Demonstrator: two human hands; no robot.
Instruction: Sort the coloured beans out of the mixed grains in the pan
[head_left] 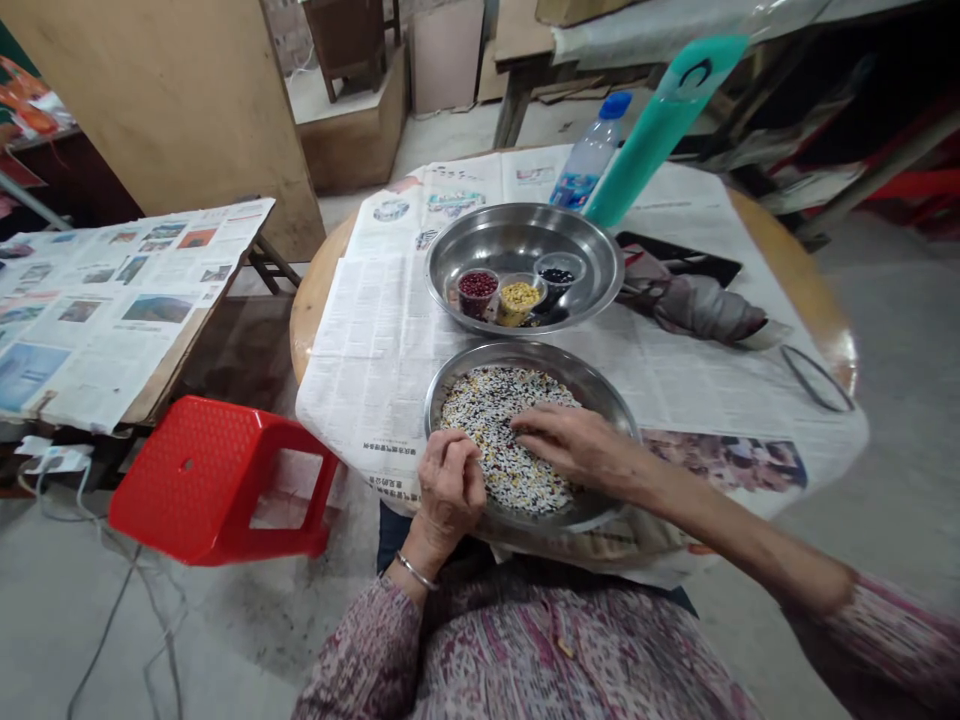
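Behind the hands (pixel 450 490), a steel basin (pixel 581 265) holds three cups (pixel 517 300).

**Round wooden table (pixel 319 300) spread with newspaper (pixel 375 350)**
One steel basin (pixel 592 270) is set near the centre, a second steel basin (pixel 592 395) at 6 o'clock; a plastic bottle (pixel 589 155) is stood at 12 o'clock, and a grey cloth (pixel 705 310) is laid at 3 o'clock.

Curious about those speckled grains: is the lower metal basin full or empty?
Partly filled: mixed beans cover most of the floor of the steel basin, leaving bare steel near its rim.
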